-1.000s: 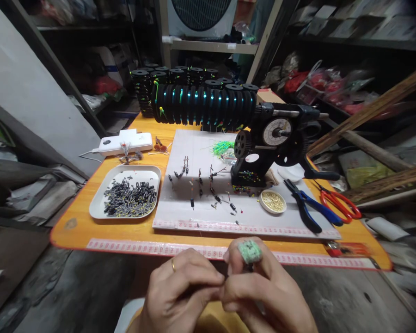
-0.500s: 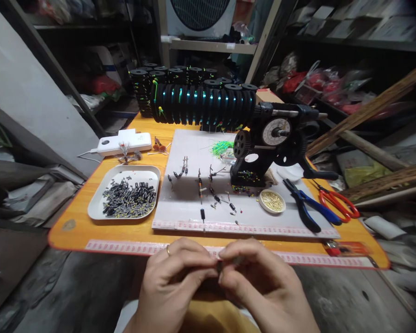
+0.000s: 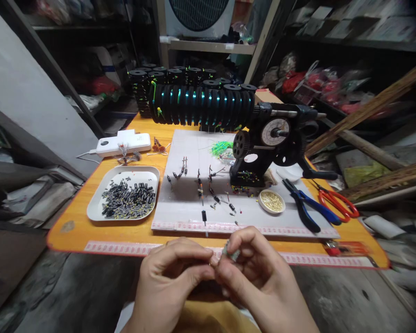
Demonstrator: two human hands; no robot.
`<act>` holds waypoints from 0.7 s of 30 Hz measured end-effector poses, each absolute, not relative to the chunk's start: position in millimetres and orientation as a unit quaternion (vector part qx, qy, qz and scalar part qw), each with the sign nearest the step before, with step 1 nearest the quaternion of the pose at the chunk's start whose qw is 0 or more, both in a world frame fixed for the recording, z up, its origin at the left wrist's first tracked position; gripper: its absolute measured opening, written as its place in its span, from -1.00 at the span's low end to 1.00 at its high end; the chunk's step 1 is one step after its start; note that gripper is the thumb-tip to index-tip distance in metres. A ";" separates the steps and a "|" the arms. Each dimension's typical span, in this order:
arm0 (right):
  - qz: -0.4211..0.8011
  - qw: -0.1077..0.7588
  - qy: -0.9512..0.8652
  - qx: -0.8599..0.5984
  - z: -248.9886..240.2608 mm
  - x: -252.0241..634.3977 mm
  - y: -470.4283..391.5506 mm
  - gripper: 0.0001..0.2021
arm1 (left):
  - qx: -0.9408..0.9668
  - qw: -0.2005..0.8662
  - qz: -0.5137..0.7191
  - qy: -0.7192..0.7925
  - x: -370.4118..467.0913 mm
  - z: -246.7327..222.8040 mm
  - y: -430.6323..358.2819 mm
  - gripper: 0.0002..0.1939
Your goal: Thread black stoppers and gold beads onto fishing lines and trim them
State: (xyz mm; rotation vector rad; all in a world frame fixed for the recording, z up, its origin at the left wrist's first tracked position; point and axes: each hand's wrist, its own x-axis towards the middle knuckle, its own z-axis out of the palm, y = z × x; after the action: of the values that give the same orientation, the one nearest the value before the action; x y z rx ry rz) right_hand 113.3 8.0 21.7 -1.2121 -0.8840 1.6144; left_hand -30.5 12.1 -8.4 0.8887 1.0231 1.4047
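At the table's front edge my left hand is closed in a pinch, its fingertips touching those of my right hand; what it pinches is too small to name. My right hand is curled, with a small grey-green bumpy piece between its fingers. Just beyond them, a white board carries several small black cylindrical parts with thin wires. One black part lies nearest my hands. To the left, a white tray holds many small black and grey pieces.
A black winding machine with a dial stands behind the board. On the right are a dish of gold beads, blue-handled pliers and red-handled scissors. A white power bank and measuring tape are on the left.
My right index finger has lifted and spread from the thumb, and the grey-green piece now shows more clearly. My left hand has shifted slightly left.
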 end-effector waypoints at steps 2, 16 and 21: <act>0.654 0.451 -0.357 -0.492 23.0 112.3 8.7 -0.61 | 0.362 0.554 0.604 0.443 -27.8 -7.3 10.6 -0.79; 0.771 0.281 -0.441 -0.364 24.4 136.3 53.0 -0.53 | 0.812 0.429 0.307 0.248 -71.7 44.7 57.1 -0.59; 0.809 0.237 -0.450 -0.294 26.8 138.5 72.1 -0.47 | 0.856 0.446 0.218 0.144 -64.5 71.8 76.6 -0.63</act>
State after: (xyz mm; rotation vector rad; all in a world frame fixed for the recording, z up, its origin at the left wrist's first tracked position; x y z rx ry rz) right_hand 138.5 72.1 26.8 -0.8071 -1.2340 2.2184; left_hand -64.5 76.6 71.8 2.1209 0.3566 0.5399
